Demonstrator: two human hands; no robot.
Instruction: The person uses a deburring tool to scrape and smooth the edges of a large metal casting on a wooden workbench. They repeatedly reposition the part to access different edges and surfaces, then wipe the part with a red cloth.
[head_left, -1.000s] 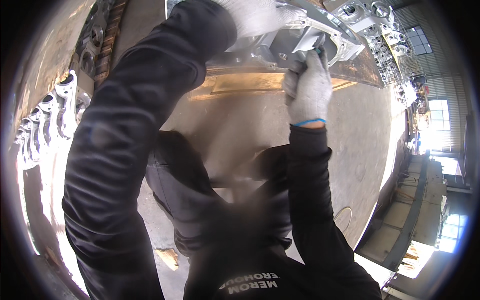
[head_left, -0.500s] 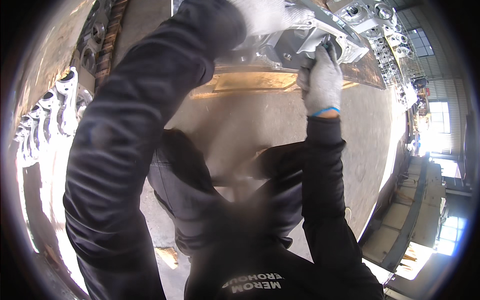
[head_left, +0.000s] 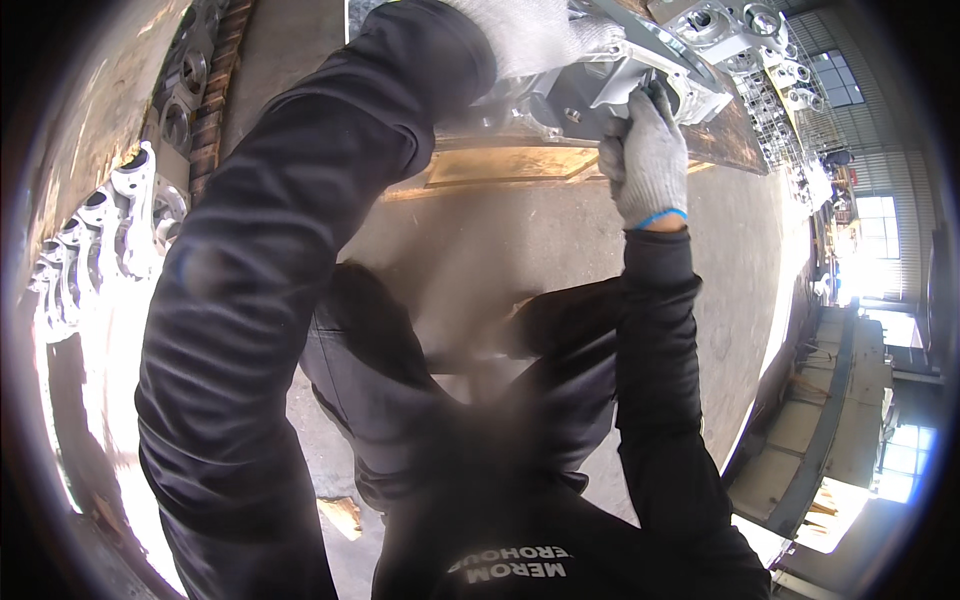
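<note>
A grey metal casting (head_left: 560,110) with hollows and bolt holes lies at the top of the view on a wooden pallet (head_left: 500,165). My left hand (head_left: 530,35), in a whitish knit glove, reaches over the casting, its fingers closed at the upper rim; the picture's top edge cuts off part of the hand. My right hand (head_left: 650,160), in a grey-white glove with a blue cuff edge, is at the casting's right hollow. Its fingers are pinched together, with something small and dark greenish at their tips that I cannot make out.
More metal castings (head_left: 705,25) stand at the upper right, and others (head_left: 130,215) line the left side. A piece of broken wood (head_left: 340,515) lies on the concrete floor (head_left: 735,260). My bent legs are below the pallet edge. A long pale structure (head_left: 800,440) stands at the right.
My right wrist and forearm have shifted slightly to the right, with the fingers still at the hollow. My left hand stays on the casting; its sleeve has moved a little.
</note>
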